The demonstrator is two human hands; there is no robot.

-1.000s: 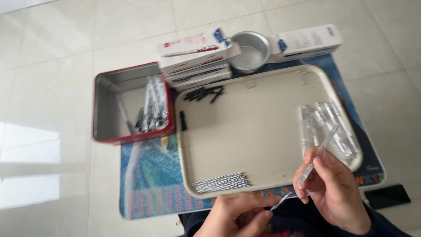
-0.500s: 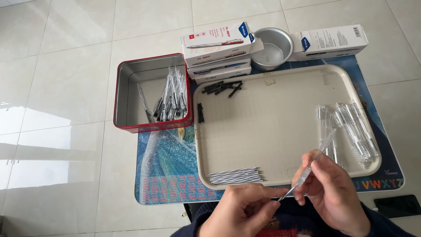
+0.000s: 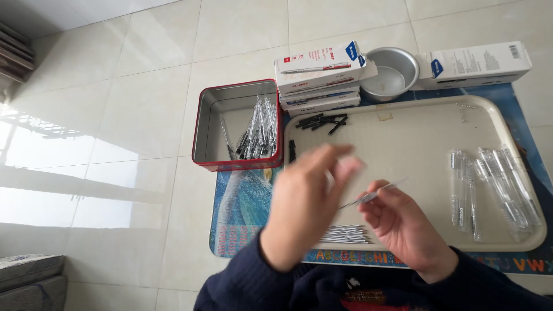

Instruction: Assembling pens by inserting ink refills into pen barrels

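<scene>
Right hand (image 3: 403,230): closed in a pinch on a clear pen barrel (image 3: 374,194), thumb and fingertips at its lower end, the barrel slanting up and to the right above the cream tray (image 3: 415,132).

Left hand (image 3: 305,210): lifted, blurred, fingers spread and loose, holding nothing that shows. Half a second ago it sat low at the tray's near edge, fingertips meeting the barrel's tip with a thin refill between them; now it has come away and risen over the tray's left half. I judge the refill has gone in, though the blur and the barrel's size hide it.

Under the hands, a small bundle of thin refills (image 3: 345,234) on the tray's near edge. Right side of tray: row of clear barrels (image 3: 495,184). Far left corner: black caps (image 3: 322,122). Left of tray, touching it, a red tin (image 3: 222,124) holding assembled pens (image 3: 259,129). Beyond: stacked white pen boxes (image 3: 319,72), a round metal bowl (image 3: 391,72), another white box (image 3: 478,62).
</scene>
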